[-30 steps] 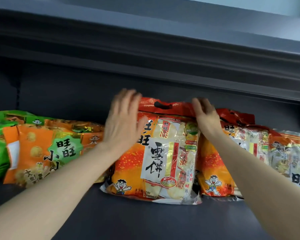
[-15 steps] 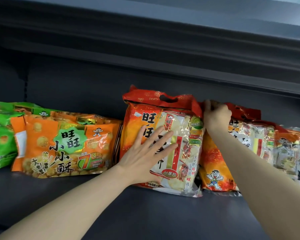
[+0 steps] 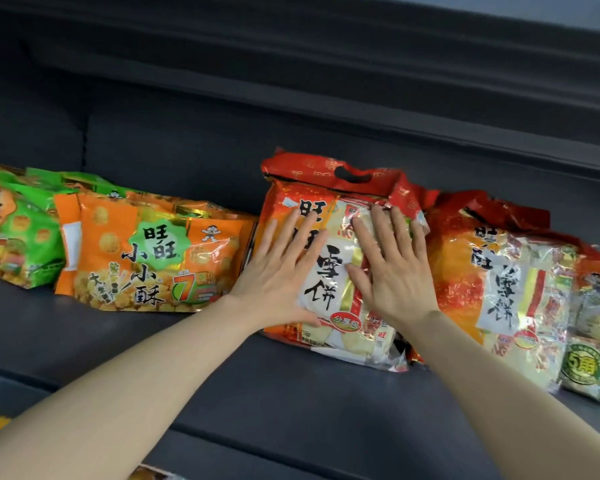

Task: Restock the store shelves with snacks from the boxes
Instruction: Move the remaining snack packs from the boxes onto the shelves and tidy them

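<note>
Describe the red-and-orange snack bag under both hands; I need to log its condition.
The red-and-orange snack bag is glossy crinkled plastic with a red top band holding a punched carry slot, a clear window showing pale crackers, and black characters. It leans back on the dark shelf, looking sealed and intact. The left hand and right hand press flat on its front. An orange bag sits at its left, a matching bag at its right.

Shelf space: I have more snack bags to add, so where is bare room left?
The dark grey shelf is bare along its front, before the bags. The row is crowded: orange biscuit bag, red rice-cracker bag under left hand and right hand, and its neighbouring red bag all touch.
</note>
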`<action>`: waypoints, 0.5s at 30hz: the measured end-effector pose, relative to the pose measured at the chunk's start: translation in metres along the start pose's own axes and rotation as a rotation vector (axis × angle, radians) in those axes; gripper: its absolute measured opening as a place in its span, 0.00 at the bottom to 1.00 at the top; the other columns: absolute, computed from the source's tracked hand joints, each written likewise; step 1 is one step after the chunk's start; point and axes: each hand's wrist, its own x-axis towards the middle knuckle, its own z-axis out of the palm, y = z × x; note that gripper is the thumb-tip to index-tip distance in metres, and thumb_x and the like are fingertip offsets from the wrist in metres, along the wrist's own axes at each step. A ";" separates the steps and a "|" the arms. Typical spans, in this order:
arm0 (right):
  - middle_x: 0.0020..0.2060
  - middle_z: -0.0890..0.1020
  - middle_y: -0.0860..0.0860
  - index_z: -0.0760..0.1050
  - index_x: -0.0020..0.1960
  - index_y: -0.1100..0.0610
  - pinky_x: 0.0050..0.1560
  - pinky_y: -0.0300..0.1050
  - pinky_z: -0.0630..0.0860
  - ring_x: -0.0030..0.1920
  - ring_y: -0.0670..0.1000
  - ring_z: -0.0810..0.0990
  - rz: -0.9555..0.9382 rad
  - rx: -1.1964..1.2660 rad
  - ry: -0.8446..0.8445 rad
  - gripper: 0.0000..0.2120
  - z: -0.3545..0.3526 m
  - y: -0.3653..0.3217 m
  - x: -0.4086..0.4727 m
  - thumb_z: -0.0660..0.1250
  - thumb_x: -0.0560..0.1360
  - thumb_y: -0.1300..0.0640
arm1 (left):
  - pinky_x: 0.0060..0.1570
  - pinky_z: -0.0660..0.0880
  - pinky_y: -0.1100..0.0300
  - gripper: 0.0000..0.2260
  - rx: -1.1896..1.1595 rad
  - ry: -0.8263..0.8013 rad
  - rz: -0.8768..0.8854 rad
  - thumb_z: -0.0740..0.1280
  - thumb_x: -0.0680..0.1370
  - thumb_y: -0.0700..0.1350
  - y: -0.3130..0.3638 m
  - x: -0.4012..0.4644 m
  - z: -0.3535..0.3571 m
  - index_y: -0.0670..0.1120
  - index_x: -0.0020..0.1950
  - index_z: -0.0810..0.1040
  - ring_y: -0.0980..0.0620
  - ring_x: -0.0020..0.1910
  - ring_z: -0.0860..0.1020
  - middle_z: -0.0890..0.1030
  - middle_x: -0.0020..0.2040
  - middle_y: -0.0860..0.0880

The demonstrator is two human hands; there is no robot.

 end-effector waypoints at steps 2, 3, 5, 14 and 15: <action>0.80 0.53 0.57 0.51 0.82 0.53 0.77 0.65 0.51 0.80 0.61 0.48 -0.001 -0.015 -0.015 0.33 -0.002 -0.002 -0.002 0.48 0.83 0.37 | 0.75 0.45 0.36 0.62 -0.006 -0.014 0.010 0.63 0.64 0.79 0.000 -0.003 -0.003 0.44 0.80 0.37 0.38 0.77 0.31 0.32 0.79 0.40; 0.80 0.54 0.58 0.52 0.82 0.53 0.77 0.65 0.51 0.80 0.61 0.49 0.004 -0.019 -0.018 0.33 -0.004 -0.003 -0.003 0.48 0.83 0.37 | 0.76 0.45 0.37 0.60 -0.010 -0.019 0.033 0.65 0.65 0.77 -0.003 -0.006 -0.004 0.44 0.80 0.37 0.38 0.77 0.31 0.32 0.79 0.40; 0.79 0.59 0.60 0.56 0.81 0.55 0.77 0.65 0.52 0.80 0.62 0.52 0.031 -0.009 -0.009 0.32 -0.013 -0.007 -0.001 0.50 0.83 0.39 | 0.77 0.45 0.40 0.56 -0.015 -0.031 0.101 0.68 0.69 0.70 -0.012 -0.015 -0.010 0.45 0.81 0.38 0.40 0.77 0.33 0.34 0.80 0.42; 0.73 0.69 0.62 0.68 0.76 0.56 0.75 0.62 0.59 0.76 0.64 0.62 -0.167 0.130 0.126 0.27 -0.052 -0.129 0.045 0.63 0.80 0.46 | 0.77 0.46 0.41 0.54 0.091 0.120 0.166 0.72 0.69 0.67 -0.129 -0.102 -0.033 0.42 0.81 0.47 0.42 0.80 0.41 0.44 0.81 0.40; 0.74 0.67 0.62 0.66 0.77 0.55 0.75 0.62 0.60 0.77 0.64 0.61 -0.196 0.137 0.065 0.29 -0.049 -0.149 0.050 0.63 0.80 0.44 | 0.77 0.47 0.40 0.55 0.113 0.120 0.149 0.73 0.67 0.67 -0.148 -0.113 -0.035 0.41 0.81 0.47 0.41 0.80 0.41 0.43 0.81 0.40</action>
